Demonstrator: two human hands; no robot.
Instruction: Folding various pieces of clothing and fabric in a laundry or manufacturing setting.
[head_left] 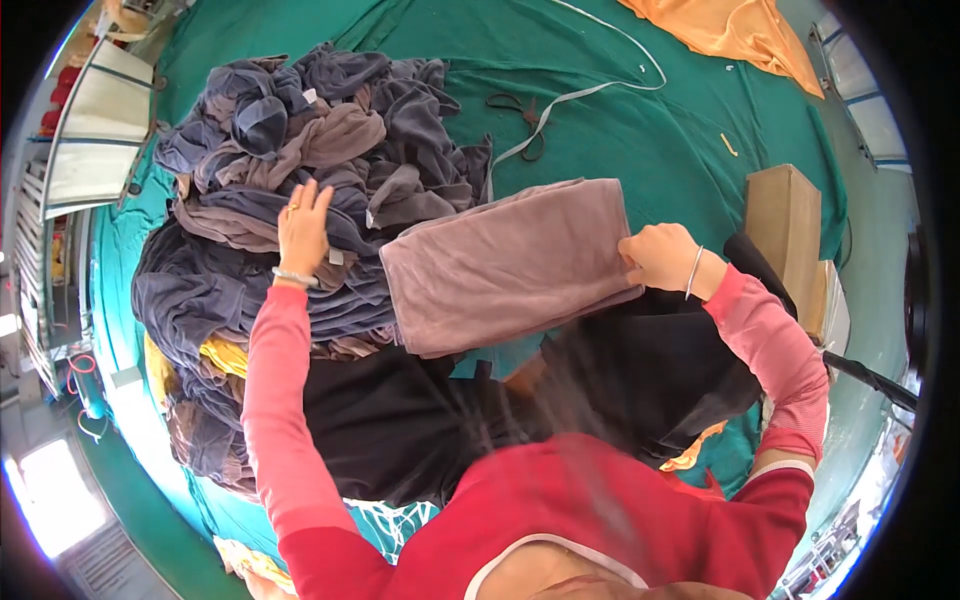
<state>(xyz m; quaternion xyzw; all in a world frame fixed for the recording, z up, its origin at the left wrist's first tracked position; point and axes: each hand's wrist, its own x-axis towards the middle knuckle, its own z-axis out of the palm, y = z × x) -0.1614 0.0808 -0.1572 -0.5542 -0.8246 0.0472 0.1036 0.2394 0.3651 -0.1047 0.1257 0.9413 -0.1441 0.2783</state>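
Observation:
A mauve-brown folded towel (510, 265) lies before me, flat and roughly rectangular. My right hand (663, 260) grips its right edge, thumb and fingers closed on the cloth. At the left, my left hand (303, 230) is over a large heap of crumpled cloths (260, 110), blue-grey and brownish. Its fingers are stretched out and hold nothing; whether they touch the heap I cannot tell. The towel's left end comes close to the heap's right side.
Black-handled scissors (527, 125) and a pale tape (590, 92) lie beyond the towel on the green sheet (680, 150). An orange cloth (735, 35) is at the far right. A cardboard box (785, 240) stands right of my right hand. Black-clad legs (390, 420) are below.

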